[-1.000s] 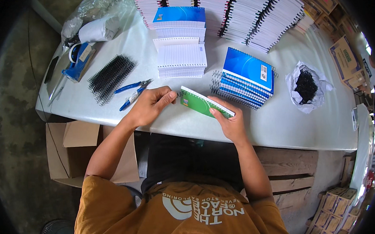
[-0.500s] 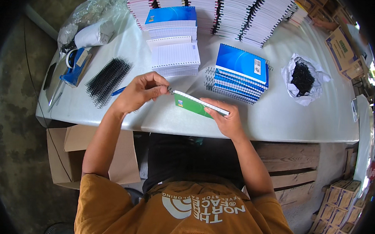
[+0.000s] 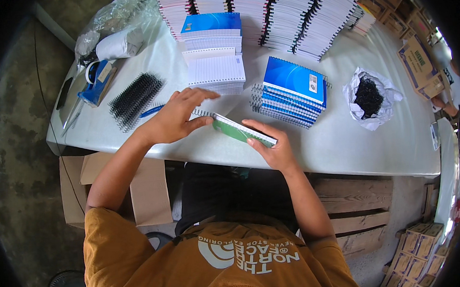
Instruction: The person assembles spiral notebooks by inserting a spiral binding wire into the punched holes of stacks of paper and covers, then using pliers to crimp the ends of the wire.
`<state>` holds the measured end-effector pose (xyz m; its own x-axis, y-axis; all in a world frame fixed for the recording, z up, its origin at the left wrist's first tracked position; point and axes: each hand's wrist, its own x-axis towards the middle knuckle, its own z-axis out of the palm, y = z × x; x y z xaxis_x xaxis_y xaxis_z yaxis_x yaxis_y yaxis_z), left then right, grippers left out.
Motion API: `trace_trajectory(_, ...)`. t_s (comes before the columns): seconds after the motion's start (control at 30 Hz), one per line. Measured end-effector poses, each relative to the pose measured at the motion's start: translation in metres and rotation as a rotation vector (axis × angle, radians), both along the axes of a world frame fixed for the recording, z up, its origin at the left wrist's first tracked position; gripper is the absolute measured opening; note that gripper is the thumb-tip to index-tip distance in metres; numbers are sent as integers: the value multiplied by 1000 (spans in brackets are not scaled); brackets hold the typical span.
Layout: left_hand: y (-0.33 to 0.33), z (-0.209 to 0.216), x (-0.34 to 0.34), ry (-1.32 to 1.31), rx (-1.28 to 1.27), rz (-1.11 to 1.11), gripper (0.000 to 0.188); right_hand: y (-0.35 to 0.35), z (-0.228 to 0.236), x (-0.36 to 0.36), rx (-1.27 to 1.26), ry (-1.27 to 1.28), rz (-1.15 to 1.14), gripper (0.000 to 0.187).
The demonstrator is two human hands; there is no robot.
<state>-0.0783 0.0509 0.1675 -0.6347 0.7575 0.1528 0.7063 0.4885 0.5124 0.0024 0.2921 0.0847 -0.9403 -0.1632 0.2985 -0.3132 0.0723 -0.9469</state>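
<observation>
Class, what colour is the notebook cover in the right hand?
The notebook cover is green, best seen in the head view.

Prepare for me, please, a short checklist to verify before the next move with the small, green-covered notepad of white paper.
1. Right hand grips the small, green-covered notepad: ok, thumb and fingers hold its right part.
2. Dark, thin wire coil lies wholly within the notepad's edge: not ok, a length sticks out past the left end.
3. Left hand is closed on the coil: not ok, thumb and fingers stand apart.
4. Slim, blue tool is in full view: not ok, the left hand hides part.
5. Stack of blue-covered, wire-bound notebooks is apart from both hands: ok.
6. Coil passes through every hole: cannot tell.
</observation>
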Motion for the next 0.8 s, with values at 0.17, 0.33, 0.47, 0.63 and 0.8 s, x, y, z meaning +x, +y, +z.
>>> trace_trajectory(0.17,-3,4,-9,-332,5,-8,28,4,-9,-2,62,-12,23,30)
trace_trajectory(0.33,-6,10,-15,-764,-63,122,25,0,-7,-3,48,48,78,31)
trace_trajectory(0.47,-5,14,-20,-852,-100,171,24,1,-6,-3,29,-16,132,30)
trace_trajectory(0.63,-3,4,-9,-89,57,-10,20,-1,-4,-3,31,-47,57,31)
trace_trajectory(0.8,13,24,-7,-53,-252,55,16,-5,-9,-1,141,-79,-54,32)
